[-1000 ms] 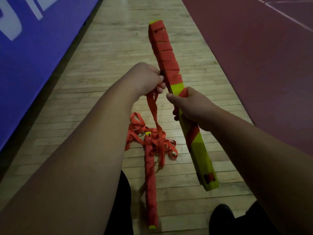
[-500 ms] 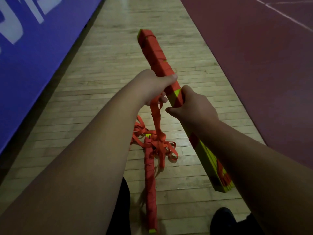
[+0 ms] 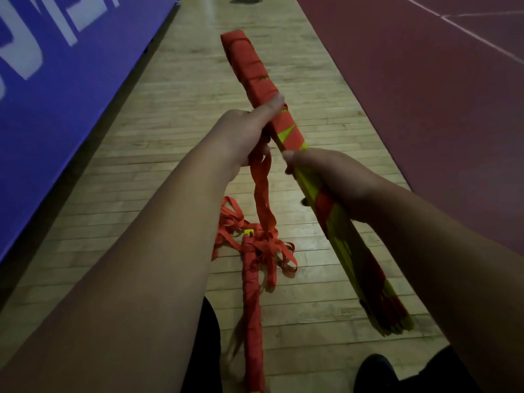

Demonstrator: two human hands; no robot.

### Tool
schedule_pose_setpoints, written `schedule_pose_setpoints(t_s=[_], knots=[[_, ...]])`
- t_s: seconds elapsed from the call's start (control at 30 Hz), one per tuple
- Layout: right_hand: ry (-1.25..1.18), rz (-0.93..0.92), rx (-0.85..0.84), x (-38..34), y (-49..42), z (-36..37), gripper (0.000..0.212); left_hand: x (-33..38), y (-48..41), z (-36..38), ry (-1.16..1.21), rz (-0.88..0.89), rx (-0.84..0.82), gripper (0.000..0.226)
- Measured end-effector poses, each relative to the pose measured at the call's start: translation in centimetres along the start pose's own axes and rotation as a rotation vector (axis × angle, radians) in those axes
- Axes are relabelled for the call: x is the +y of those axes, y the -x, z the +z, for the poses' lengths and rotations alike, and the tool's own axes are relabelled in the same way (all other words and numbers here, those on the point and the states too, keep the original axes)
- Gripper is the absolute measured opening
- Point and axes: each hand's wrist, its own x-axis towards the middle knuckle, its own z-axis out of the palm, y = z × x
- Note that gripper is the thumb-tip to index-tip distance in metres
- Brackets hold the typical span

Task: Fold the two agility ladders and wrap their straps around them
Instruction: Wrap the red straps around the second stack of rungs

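Note:
A folded yellow agility ladder (image 3: 286, 131) is held up slanting away from me, its far half wound in orange strap. My right hand (image 3: 329, 177) grips the bundle around its middle. My left hand (image 3: 243, 131) holds the loose orange strap (image 3: 262, 191) against the bundle's left side, thumb lying along it. The strap hangs down to a tangle on the floor. The second ladder (image 3: 251, 302), wrapped in orange, lies on the floor below with loose strap loops around its far end.
Wooden floorboards (image 3: 175, 114) run forward between a blue padded wall (image 3: 56, 80) on the left and a dark red court surface (image 3: 425, 95) on the right. My dark shoe (image 3: 374, 373) shows at the bottom right.
The held ladder has swung so its far end points more left and away. My left hand has brought the strap up over the bundle, and more of the middle is covered in orange.

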Motion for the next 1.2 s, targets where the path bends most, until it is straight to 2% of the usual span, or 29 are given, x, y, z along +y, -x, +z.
schedule_pose_setpoints(t_s=[0.1, 0.2, 0.3, 0.37, 0.53, 0.73, 0.9, 1.0, 1.2], knots=[[-0.278, 0.077, -0.159, -0.4, 0.6, -0.1, 0.029, -0.1, -0.1, -0.2, 0.142, 0.01, -0.103, 0.057], [-0.291, 0.091, -0.274, -0.2, 0.6, -0.2, 0.03, 0.0, 0.1, 0.0, 0.088, 0.062, -0.129, 0.061], [-0.172, 0.035, -0.119, 0.3, 0.0, 0.2, 0.038, 0.3, 0.3, -0.2, -0.13, 0.107, -0.086, 0.061], [-0.049, 0.02, 0.005, 0.6, -0.3, 0.3, 0.036, 0.1, 0.3, -0.3, -0.227, 0.104, -0.099, 0.059], [0.162, 0.011, 0.185, 1.6, -0.8, 0.5, 0.019, -0.8, 0.0, 0.4, -0.263, 0.076, -0.132, 0.058], [0.45, -0.106, 0.441, 2.7, -1.6, 0.8, 0.023, -1.0, -0.2, 0.9, -0.318, 0.047, -0.164, 0.052], [0.592, -0.133, 0.492, 3.4, -2.0, 0.6, 0.03, -1.1, 0.2, 0.9, -0.386, 0.07, -0.209, 0.041], [0.665, -0.129, 0.492, 3.9, -2.2, 0.7, 0.044, -1.2, 0.4, 1.0, -0.403, 0.069, -0.208, 0.038], [0.685, -0.121, 0.408, 3.1, -2.1, 0.7, 0.061, -0.7, 0.6, 1.3, -0.306, 0.034, -0.112, 0.051]])
